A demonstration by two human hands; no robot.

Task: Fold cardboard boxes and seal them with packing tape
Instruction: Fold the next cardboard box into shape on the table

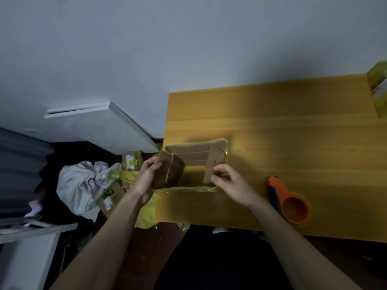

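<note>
Open cardboard box (pixel 195 164) sits on the near left corner of the wooden table (pixel 293 126), mouth facing up at me. Walls stand upright, green tape shows along the rims. Its long axis looks to run left-right across the table, parallel to the near edge, though the wide-angle view bends it some.

My left hand (pixel 146 181) grips the left flap (pixel 170 170), thumb on top, fingers curled round it from outside. That flap is tilted inward over the opening, partly folded down. My right hand (pixel 230 185) pinches the right flap (pixel 213 166) between thumb and fingertips; that flap stands steeper, leaning in only a little. I hold 1 flap per hand so both short flaps can go down together and the box stays put between my palms. Judgement: I'm in the flap-folding step, sealing not started on this opening.

Orange tape dispenser (pixel 291 204) lies on the table to my right, near the front edge, well apart from the box, within reach of the right hand for the sealing step. Nobody touches it.

Another greenish box (pixel 379 91) sits at the far right table edge, cut off by the frame. On the floor at left: a white bag (pixel 83 185) and several small boxes (pixel 132 160), 1 with a label.

Next move likely needs the long flaps pressed flat over the short ones.
</note>
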